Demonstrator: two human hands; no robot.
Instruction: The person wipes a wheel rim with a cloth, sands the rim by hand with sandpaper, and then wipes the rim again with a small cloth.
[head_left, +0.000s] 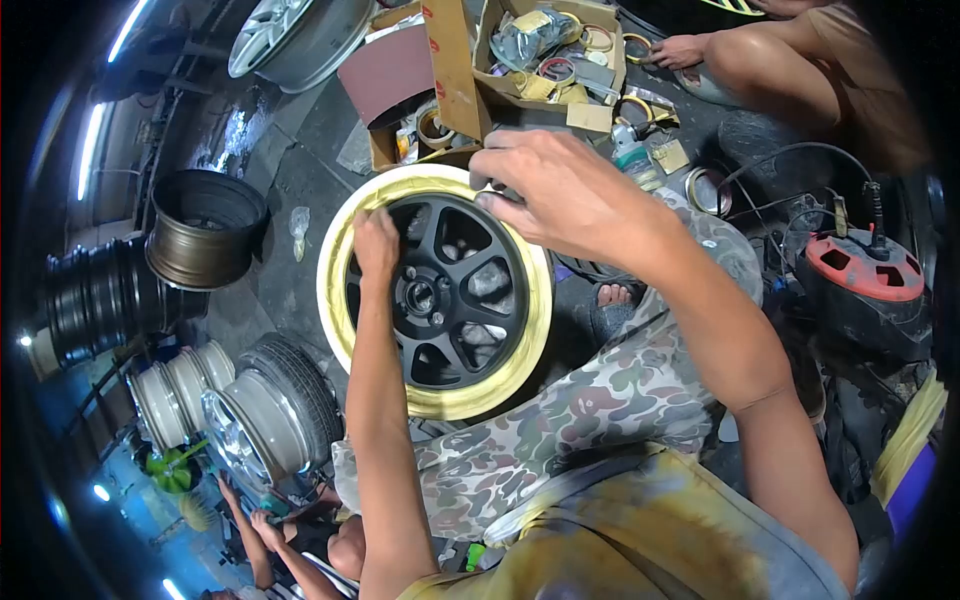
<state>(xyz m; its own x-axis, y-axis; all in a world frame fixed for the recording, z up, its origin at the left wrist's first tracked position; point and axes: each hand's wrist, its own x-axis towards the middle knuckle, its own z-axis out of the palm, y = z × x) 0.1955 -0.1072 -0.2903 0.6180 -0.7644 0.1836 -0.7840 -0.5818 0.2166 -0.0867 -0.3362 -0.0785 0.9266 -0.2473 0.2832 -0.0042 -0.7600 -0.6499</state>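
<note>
Head view: the black wheel (440, 295) sits before the knees, its lip masked with yellow tape (470, 400). The left hand (375, 245) presses the tape, fingers together. The right hand (560, 190) pinches it at the top. Smoothing gradually should avoid creases.

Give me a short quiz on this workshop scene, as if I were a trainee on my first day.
1. True or false: the outer lip of the black spoked alloy wheel is covered in yellow masking tape.
2. Where does the left hand rest? A) on the wheel's upper left part; B) on the wheel's bottom edge; C) in the air, off the wheel.
3. Fill in, top or bottom: the right hand is at the wheel's ___ edge.

Key: 1 true; 2 A; 3 top.
</note>
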